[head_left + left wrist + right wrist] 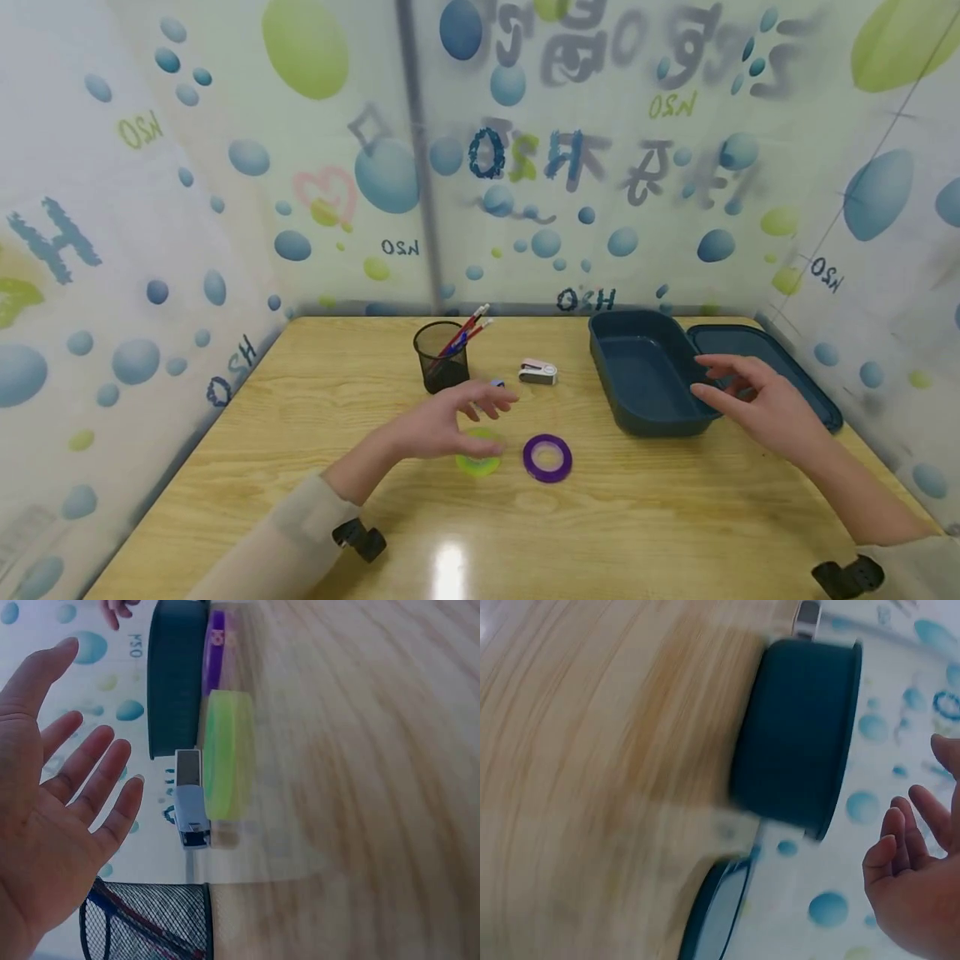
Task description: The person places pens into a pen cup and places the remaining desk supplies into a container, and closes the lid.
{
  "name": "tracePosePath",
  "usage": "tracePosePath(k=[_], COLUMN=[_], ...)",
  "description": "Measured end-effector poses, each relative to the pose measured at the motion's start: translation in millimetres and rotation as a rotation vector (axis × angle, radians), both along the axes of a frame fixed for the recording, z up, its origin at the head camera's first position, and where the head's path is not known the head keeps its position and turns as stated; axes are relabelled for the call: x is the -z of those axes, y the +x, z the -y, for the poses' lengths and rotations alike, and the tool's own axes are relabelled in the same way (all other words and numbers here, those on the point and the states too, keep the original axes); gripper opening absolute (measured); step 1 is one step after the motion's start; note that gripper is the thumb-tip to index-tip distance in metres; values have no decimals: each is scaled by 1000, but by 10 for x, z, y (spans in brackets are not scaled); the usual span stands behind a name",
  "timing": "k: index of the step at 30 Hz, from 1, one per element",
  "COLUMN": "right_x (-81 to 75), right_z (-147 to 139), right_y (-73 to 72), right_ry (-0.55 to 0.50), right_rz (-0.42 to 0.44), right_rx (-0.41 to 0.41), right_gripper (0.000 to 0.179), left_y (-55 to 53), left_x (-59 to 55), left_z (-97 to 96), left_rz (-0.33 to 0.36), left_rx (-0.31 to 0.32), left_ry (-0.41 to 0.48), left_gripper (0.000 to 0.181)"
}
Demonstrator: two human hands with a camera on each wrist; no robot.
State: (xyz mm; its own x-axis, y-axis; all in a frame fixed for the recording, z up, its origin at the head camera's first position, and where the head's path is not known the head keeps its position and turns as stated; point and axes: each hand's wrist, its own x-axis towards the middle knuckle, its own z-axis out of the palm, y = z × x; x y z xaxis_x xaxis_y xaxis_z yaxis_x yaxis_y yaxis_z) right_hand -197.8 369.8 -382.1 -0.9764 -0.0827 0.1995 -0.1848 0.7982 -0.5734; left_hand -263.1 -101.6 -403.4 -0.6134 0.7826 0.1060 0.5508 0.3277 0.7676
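Observation:
My left hand (468, 421) hovers over the table with fingers loosely bent and nothing in them. Below it lies a yellow-green tape roll (478, 463), partly covered by the hand. Just right of that is a purple tape roll (547, 476). Behind the fingers a small blue item (498, 384) is mostly hidden; its kind is unclear. A white and grey stapler (537, 375) lies farther back. My right hand (765, 408), also holding nothing, is raised by the right side of a dark teal box (637, 408), which has no lid on. Whether it touches the rim is unclear.
A black mesh pen cup (444, 371) with pencils (468, 329) stands at the back, behind my left hand. The dark teal lid (813, 396) lies right of the box, partly behind my right hand. Patterned curtains (525, 208) enclose the wooden table (600, 525).

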Motion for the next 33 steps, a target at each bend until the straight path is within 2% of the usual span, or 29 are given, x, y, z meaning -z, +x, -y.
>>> tracePosePath(k=[4,8,13,22,28,33], right_x=[85,171,262,340,365,364], right_z=[-306,-434,-444,-383,-374,-353], right_y=[-8,-14,-61,-176,-188,-180], right_ry=[40,56,56,30,53,49], right_rz=[16,103,170,157,164,179], right_rx=[-9,-11,-23,-75,-67,-49], right_gripper=[66,79,88,90,92,92], left_y=[-11,-17,-31,-41,-27,-53], left_x=[63,102,140,213,206,229], left_z=[97,196,306,450,472,484], left_rz=[12,21,39,57,75,59], left_rx=[-8,-25,-42,-66,-76,-68], left_ry=[-16,-27,-71,-144,-183,-206], left_gripper=[68,67,66,75,76,80])
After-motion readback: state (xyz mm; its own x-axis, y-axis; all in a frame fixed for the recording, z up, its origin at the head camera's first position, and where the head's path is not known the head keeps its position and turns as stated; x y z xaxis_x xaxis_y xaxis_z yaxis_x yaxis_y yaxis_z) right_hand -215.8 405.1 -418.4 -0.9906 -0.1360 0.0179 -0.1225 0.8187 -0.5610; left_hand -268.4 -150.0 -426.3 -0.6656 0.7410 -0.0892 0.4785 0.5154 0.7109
